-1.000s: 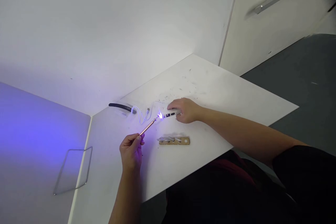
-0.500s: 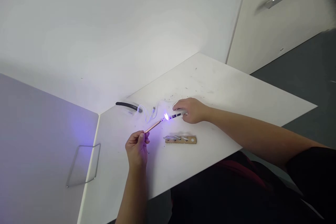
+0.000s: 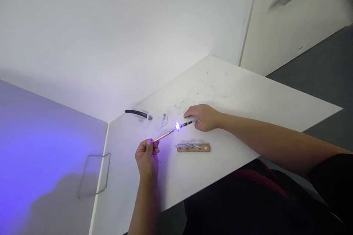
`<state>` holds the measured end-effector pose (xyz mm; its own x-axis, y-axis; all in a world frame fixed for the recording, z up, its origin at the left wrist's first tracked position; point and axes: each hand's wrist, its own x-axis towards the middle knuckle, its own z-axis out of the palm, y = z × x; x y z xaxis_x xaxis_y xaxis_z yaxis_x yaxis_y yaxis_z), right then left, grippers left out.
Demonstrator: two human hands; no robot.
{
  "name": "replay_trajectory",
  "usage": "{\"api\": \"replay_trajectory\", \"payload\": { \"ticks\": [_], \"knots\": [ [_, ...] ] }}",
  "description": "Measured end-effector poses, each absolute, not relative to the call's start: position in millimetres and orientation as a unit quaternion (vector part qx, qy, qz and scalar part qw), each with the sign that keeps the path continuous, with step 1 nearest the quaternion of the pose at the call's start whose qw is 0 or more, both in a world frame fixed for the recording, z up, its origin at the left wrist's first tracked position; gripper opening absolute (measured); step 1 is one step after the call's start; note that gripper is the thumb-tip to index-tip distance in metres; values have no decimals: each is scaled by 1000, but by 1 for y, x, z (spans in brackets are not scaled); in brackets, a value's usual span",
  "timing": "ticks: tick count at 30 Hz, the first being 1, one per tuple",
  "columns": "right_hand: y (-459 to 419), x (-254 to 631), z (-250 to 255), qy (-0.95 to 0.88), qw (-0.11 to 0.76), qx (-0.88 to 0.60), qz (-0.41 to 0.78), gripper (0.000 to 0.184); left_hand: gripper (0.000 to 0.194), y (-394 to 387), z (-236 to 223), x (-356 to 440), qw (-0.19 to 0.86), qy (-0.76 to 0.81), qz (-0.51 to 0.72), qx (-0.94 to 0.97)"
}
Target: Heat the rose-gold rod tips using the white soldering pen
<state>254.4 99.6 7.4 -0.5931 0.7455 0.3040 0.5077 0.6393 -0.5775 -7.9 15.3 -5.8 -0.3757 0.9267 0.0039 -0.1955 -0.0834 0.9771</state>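
Observation:
My left hand (image 3: 147,156) pinches a slim rose-gold pen-like tool (image 3: 162,136) near its back end, the metal tip slanting up to the right. In my right hand (image 3: 206,117) is a white handheld UV lamp (image 3: 192,119) with small dark marks on its side. Its lit end glows bright violet close to the tool's tip; the glare hides whether they touch and whether anything sits on the tip. Below the lamp, a brown strip with holes (image 3: 205,148) lies on the white table (image 3: 234,91), with several clear, thin pieces (image 3: 190,146) on it.
A white cable (image 3: 157,125) lies looped behind the tool, beside a black curved strip (image 3: 136,112). Small dark specks dot the tabletop near the wall. A wire frame handle (image 3: 107,172) stands at the left panel's edge. White walls border the table behind and left.
Violet light now spreads widely over the left panel, with a dark shadow in it. The lamp's beam has turned slightly; both hands keep their holds. The whole view has shifted a little.

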Motion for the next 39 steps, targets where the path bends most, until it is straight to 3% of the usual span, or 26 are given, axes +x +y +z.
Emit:
{"api": "replay_trajectory", "payload": {
  "ticks": [39],
  "knots": [
    [100, 255, 6, -865, 257, -363, 233, 44, 15, 18, -10, -12, 446, 488, 672, 334]
  ]
}}
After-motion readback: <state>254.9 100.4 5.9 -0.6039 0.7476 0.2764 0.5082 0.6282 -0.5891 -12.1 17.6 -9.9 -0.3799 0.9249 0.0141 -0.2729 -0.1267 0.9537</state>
